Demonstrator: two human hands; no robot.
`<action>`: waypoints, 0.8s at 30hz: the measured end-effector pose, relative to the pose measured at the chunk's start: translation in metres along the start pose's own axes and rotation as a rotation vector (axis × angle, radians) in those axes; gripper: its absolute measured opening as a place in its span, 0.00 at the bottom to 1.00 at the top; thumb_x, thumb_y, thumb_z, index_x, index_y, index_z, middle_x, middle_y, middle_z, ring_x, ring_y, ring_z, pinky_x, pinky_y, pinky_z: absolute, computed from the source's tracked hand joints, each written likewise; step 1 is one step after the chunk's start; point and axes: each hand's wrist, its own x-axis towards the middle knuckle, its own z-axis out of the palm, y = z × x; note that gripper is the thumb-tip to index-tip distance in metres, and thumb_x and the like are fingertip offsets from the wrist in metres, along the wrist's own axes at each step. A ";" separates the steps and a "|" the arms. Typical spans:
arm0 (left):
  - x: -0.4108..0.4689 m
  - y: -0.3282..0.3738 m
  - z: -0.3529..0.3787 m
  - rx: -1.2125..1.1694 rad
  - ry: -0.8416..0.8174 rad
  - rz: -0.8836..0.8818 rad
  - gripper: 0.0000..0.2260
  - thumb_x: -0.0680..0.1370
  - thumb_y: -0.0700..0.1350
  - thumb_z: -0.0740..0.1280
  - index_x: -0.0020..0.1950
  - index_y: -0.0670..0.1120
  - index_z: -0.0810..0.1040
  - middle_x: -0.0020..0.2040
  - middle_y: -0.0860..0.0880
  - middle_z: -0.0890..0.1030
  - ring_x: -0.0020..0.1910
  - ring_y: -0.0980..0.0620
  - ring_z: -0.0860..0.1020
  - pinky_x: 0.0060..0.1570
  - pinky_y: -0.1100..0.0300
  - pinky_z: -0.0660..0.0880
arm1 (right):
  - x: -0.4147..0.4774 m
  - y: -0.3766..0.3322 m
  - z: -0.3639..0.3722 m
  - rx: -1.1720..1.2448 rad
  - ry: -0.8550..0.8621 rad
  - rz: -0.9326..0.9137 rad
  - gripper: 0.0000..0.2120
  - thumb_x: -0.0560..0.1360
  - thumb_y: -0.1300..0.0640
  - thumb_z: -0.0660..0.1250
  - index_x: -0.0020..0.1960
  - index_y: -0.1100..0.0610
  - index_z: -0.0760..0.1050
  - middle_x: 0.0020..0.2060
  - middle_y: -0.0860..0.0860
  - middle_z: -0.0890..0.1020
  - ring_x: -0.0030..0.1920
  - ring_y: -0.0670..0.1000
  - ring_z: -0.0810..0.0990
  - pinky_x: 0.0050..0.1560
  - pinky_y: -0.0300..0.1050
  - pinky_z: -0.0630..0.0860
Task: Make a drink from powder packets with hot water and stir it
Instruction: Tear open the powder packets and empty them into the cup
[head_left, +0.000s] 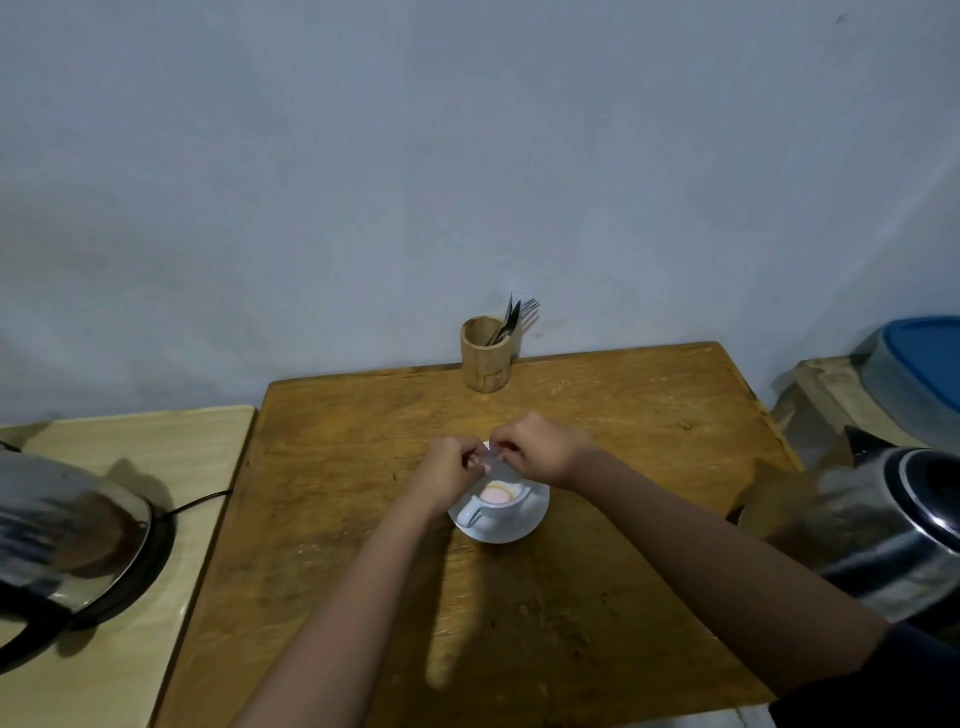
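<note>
White and small, a cup (496, 506) sits on a white saucer (524, 525) near the middle of a worn wooden counter (597, 426). Pale pink and cream powder or liquid shows inside the cup; which of the two cannot be told. The cup's handle points toward the viewer's left.

Both hands meet directly above the far rim of the cup. The left hand (451, 470) and the right hand (540, 449) each pinch one end of a small, pale packet (488, 461) between thumb and fingers, knuckles nearly touching. The packet hangs just over the cup, blurred and partly hidden by the fingers. No writing or brand on it can be read.

At the back edge of the counter, against a plain grey-blue wall, stands a wooden holder (485, 358) with a few metal utensils (511, 319) leaning in it, a fork's tines showing at the top.

A shiny metal kettle (893, 525) sits at the right edge of the view, close to the right forearm. On a lighter wooden surface to the left rests another shiny metal vessel (67, 540) on a black base with a cord. A container with a blue lid (927, 364) lies far right. No labels are legible anywhere.
</note>
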 end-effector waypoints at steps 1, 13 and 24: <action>-0.002 -0.001 0.000 -0.006 0.014 0.001 0.04 0.73 0.37 0.67 0.45 0.38 0.80 0.37 0.46 0.75 0.38 0.52 0.70 0.32 0.67 0.64 | -0.001 -0.002 -0.001 -0.009 0.007 0.006 0.05 0.75 0.62 0.61 0.45 0.58 0.75 0.44 0.57 0.80 0.42 0.54 0.75 0.37 0.46 0.68; -0.016 0.000 -0.005 -0.032 0.093 0.062 0.06 0.76 0.42 0.65 0.48 0.44 0.81 0.44 0.46 0.82 0.43 0.51 0.78 0.39 0.61 0.71 | -0.007 -0.018 -0.002 -0.128 0.085 0.120 0.06 0.75 0.62 0.63 0.45 0.60 0.79 0.42 0.57 0.81 0.40 0.54 0.78 0.36 0.45 0.70; -0.019 0.007 -0.012 0.003 0.127 0.162 0.08 0.76 0.43 0.66 0.52 0.45 0.82 0.49 0.47 0.84 0.48 0.53 0.79 0.50 0.56 0.77 | -0.011 -0.019 -0.003 -0.065 0.101 0.235 0.04 0.75 0.60 0.66 0.44 0.59 0.79 0.43 0.55 0.78 0.43 0.56 0.79 0.38 0.46 0.73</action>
